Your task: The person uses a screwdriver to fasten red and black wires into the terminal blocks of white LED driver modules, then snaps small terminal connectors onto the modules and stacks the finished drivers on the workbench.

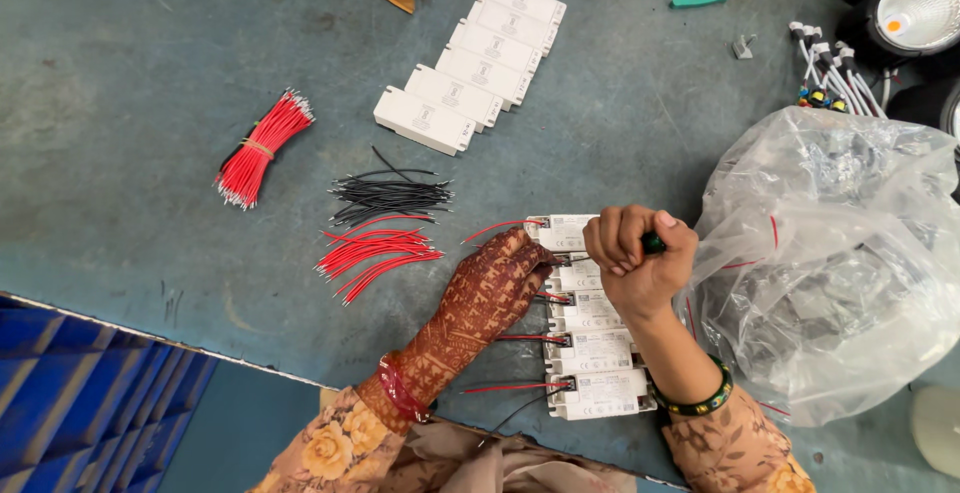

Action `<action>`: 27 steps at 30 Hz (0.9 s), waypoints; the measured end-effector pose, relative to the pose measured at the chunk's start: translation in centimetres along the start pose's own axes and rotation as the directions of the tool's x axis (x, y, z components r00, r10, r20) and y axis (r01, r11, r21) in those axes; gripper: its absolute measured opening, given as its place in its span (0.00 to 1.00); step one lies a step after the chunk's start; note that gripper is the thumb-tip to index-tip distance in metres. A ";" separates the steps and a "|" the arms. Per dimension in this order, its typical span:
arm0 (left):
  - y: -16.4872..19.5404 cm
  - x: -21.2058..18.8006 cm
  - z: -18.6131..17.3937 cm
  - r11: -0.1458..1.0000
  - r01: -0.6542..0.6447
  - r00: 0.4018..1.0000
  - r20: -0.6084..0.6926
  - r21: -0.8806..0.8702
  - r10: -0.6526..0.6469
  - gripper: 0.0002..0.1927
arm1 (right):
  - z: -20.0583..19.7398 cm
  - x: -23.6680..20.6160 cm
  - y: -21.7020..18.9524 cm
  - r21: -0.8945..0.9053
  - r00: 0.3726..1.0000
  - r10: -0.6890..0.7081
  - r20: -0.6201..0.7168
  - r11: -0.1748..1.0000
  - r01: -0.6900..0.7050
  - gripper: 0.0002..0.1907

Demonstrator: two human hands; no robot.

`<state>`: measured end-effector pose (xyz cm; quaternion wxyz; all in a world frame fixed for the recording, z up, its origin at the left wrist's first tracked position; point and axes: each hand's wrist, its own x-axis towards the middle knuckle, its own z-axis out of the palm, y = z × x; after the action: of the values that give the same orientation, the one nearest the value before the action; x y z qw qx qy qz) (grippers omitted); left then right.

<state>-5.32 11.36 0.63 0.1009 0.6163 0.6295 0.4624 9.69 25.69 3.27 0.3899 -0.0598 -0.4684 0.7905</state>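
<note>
Right hand (pixel 640 258) has its grip fisted tight on a green-handled screwdriver (pixel 652 243) over the top white driver box (pixel 562 232). Left hand (pixel 497 288), grip loose, fingers pressing that column of white boxes with red leads near the bench's bottom edge.

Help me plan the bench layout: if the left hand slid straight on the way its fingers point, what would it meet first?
Probably the topmost white driver box in the near row; the left hand already points at its wired end.
</note>
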 end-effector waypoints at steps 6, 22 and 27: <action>-0.1 -0.2 0.1 0.997 0.042 0.998 0.048 0.060 -0.045 0.09 | 0.2 -0.4 0.4 -0.051 0.999 -0.031 0.019 0.998 0.032 0.28; 0.2 0.4 0.9 0.963 -0.183 0.972 -0.108 0.199 0.207 0.16 | 1.1 -0.8 0.4 -0.169 0.995 -0.095 0.034 0.981 0.100 0.28; 0.2 1.7 1.4 0.988 -0.025 0.989 0.150 0.155 0.002 0.08 | 0.9 -0.7 0.5 -0.117 0.996 -0.076 0.039 0.990 0.080 0.28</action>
<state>-4.55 13.45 0.74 0.0957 0.6594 0.6504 0.3647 9.50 24.53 3.19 0.4083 -0.0506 -0.5233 0.7463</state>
